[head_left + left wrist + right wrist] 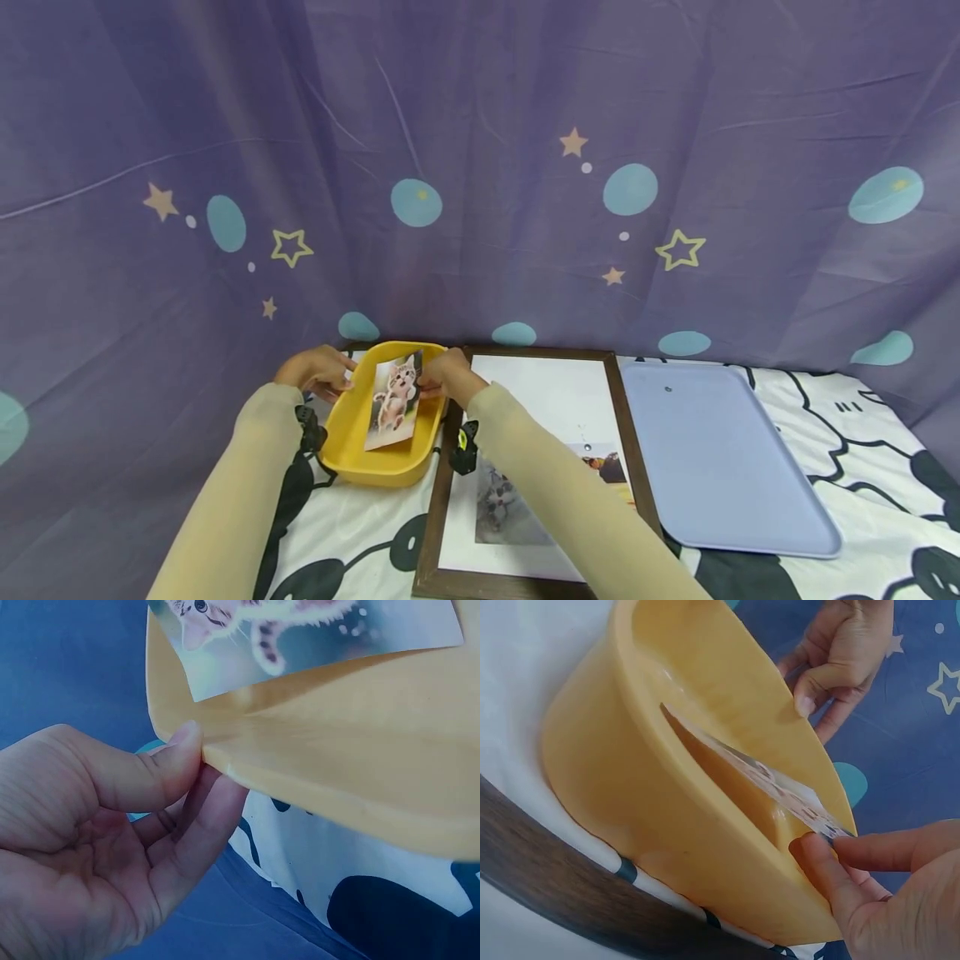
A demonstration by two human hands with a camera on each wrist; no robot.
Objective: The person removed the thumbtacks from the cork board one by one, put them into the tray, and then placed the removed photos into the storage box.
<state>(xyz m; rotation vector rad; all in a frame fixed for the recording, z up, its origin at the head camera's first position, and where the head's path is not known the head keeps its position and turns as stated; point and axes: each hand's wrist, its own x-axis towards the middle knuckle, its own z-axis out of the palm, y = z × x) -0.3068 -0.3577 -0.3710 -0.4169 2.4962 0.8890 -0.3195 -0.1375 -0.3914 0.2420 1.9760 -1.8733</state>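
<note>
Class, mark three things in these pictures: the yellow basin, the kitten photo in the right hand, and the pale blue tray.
Yellow basin point(637, 787): right wrist view, outer side wall.
Kitten photo point(393, 402): head view, middle of the printed side.
Pale blue tray point(731, 462): head view, bare flat surface.

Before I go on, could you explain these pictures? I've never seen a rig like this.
There is no machine here: a person works with two bare hands. The wide picture comes from a camera on the head, looking forward and down; the two close ones come from cameras on each wrist.

The left hand pinches the rim of a yellow basin. The right hand pinches the edge of a kitten photo at the basin's opening.

On the patterned cloth, right of the basin, lies a brown frame with pictures on white inside it, partly hidden by the right sleeve. Beyond it lies a pale blue tray.
</note>
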